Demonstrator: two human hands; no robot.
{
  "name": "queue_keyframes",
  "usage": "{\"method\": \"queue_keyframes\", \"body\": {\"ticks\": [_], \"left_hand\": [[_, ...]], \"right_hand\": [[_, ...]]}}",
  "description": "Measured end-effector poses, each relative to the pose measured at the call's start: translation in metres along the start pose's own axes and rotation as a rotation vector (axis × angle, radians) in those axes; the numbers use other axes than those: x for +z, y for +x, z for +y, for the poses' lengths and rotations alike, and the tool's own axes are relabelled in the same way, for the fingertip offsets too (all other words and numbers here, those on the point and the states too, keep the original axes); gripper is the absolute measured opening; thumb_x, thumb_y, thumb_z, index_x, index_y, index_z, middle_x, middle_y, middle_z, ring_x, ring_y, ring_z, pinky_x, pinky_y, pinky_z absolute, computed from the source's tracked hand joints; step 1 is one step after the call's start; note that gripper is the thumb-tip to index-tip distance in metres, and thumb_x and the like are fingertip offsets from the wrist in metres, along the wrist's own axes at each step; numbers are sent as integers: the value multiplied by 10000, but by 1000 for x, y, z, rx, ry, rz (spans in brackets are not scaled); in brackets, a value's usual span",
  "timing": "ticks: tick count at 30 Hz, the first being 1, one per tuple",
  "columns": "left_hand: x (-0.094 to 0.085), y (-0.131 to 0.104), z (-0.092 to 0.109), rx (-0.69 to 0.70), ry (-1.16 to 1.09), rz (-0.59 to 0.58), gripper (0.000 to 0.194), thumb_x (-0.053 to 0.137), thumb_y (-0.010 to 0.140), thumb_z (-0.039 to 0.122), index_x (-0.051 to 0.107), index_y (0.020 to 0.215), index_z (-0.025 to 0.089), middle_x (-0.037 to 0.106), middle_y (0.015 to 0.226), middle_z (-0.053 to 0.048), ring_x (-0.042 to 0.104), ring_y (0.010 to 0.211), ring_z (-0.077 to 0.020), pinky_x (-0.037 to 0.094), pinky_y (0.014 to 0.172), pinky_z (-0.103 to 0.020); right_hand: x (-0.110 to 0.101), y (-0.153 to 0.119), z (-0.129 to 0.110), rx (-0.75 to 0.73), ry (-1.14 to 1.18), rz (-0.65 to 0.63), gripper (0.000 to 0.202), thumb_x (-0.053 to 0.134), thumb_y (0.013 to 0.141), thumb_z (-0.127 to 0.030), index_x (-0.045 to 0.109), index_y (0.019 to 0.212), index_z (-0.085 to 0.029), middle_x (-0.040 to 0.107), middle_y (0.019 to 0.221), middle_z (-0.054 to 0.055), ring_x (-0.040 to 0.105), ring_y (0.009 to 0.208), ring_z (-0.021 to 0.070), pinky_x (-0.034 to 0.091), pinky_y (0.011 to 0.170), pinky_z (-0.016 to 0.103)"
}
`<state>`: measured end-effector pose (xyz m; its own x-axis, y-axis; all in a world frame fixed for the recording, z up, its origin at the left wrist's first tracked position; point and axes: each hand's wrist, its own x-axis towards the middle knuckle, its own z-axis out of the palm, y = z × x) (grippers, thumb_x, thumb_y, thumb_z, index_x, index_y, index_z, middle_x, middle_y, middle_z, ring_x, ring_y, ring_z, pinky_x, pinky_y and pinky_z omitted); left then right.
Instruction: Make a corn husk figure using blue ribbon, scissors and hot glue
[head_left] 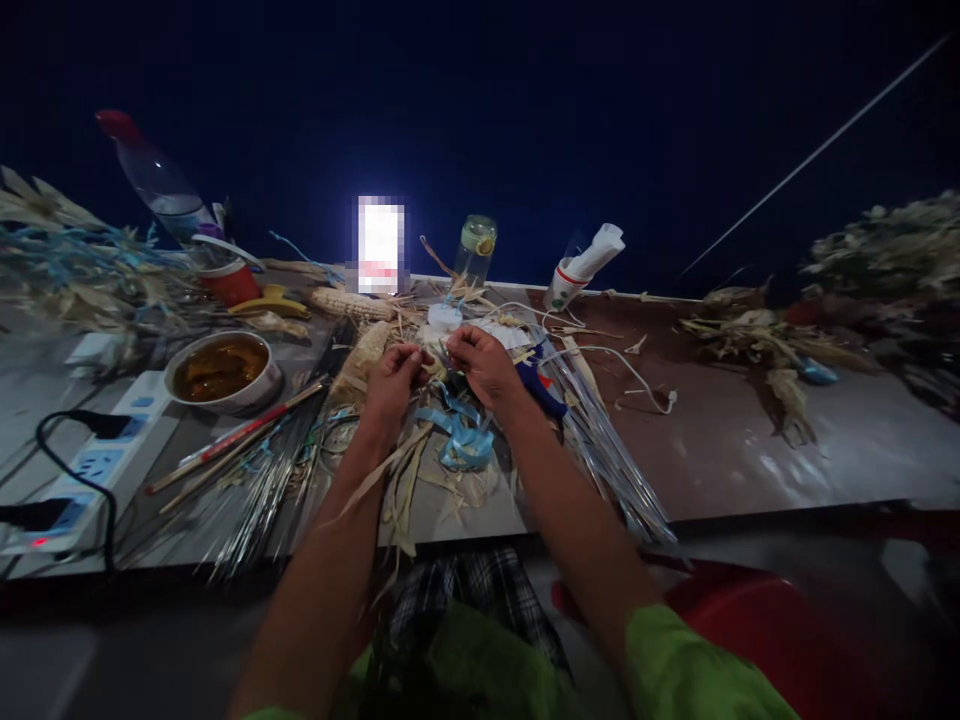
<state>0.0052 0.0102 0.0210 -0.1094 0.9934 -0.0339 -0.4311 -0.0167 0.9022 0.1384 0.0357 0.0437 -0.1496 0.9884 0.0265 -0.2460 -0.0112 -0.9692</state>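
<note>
the top [491,665] was bright green, and so were its sleeves [686,660]. the checked cloth [499,590] was dark, with pale lines that made squares.

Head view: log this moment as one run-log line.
left hand: fingers pinched | right hand: fingers pinched, close by | anything held: too small to tell | blue ribbon: between forearms | bowl: left of hands
</note>
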Motion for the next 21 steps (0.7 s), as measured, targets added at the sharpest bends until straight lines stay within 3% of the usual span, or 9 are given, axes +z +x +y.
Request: {"method": "queue_keyframes", "body": {"ticks": [4, 9, 18, 21], "left_hand": [[4, -3, -1, -25, 14, -47, 232, 708, 624, 278, 557, 749, 155, 633, 735, 1, 513, 496, -49, 385, 456, -164], [5, -2, -4, -38, 86, -39, 225, 707, 624, 254, 561, 764, 156, 560, 581, 36, 495, 455, -60, 359, 432, -169], [3, 4, -17, 77, 176, 75, 178, 671, 656, 239, 548, 760, 162, 519, 563, 48, 464, 481, -60, 340, 464, -174], [1, 5, -18, 134, 213, 110, 143, 639, 686, 237, 544, 767, 167, 499, 571, 52, 457, 492, -63, 331, 469, -180]], "right_hand": [[-2, -4, 10, -46, -57, -9, 209, 648, 622, -317, 517, 704, -177, 500, 629, -59, 425, 577, 60, 365, 588, 201], [-3, -4, 20, -70, -126, 35, 212, 634, 640, -334, 516, 732, -185, 532, 690, -44, 489, 668, 80, 402, 673, 211], [-4, -9, 22, -43, -170, -17, 289, 645, 648, -431, 499, 694, -185, 471, 620, -56, 417, 588, 75, 365, 593, 208], [-14, -7, 19, -66, -185, 68, 262, 593, 710, -425, 481, 675, -191, 470, 601, -52, 416, 574, 80, 366, 597, 218]]}}
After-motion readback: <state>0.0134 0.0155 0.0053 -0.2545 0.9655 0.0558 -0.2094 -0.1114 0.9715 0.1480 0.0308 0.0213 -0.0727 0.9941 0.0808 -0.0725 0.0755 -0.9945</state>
